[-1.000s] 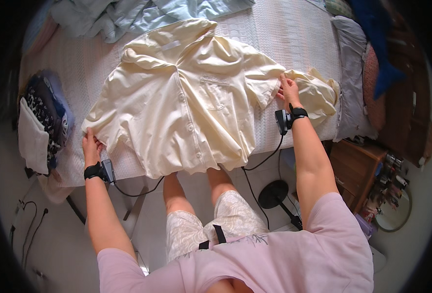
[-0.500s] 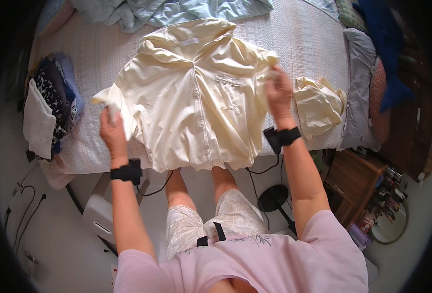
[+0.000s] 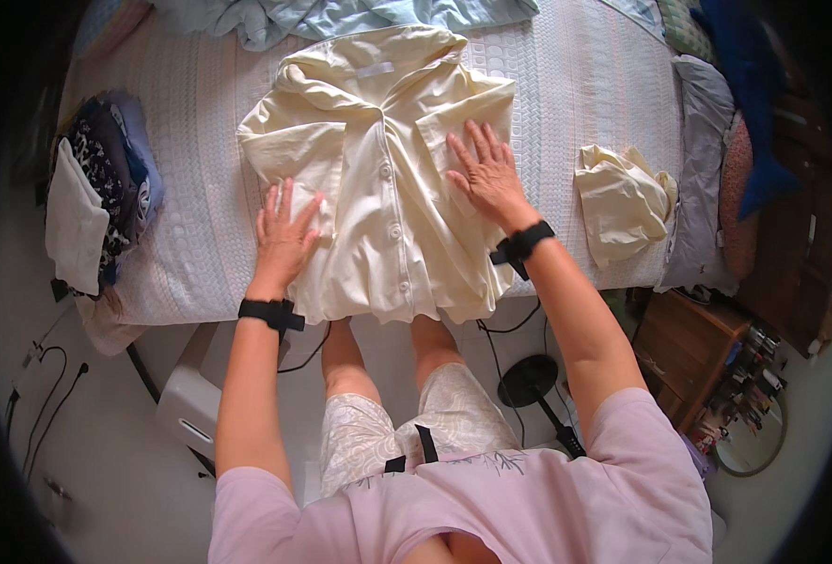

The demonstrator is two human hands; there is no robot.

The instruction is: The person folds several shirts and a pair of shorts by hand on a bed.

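Observation:
A cream button-front shirt [image 3: 369, 202] lies face up on the bed, collar away from me and hem at the near edge. Both short sleeves are folded inward over its front. On the folded left-side sleeve rests my left hand [image 3: 286, 235], flat with its fingers spread. My right hand [image 3: 489, 177] lies open on the right-side sleeve, fingers apart, and covers the chest pocket area. Neither hand grips the cloth. To the right of the shirt sits a bunched piece of cream clothing [image 3: 625, 209].
A pile of folded dark and blue clothes [image 3: 129, 183] with a white folded cloth [image 3: 76, 221] is at the left. Pale blue bedding [image 3: 341, 17] lies at the far edge of the bed [image 3: 195, 113]. A grey pillow [image 3: 696, 179] and a blue plush toy [image 3: 754, 113] are at the right.
Both sleeves were held out at the sides. My hands have moved inward, folded them over the shirt front, and let go, now lying flat on them.

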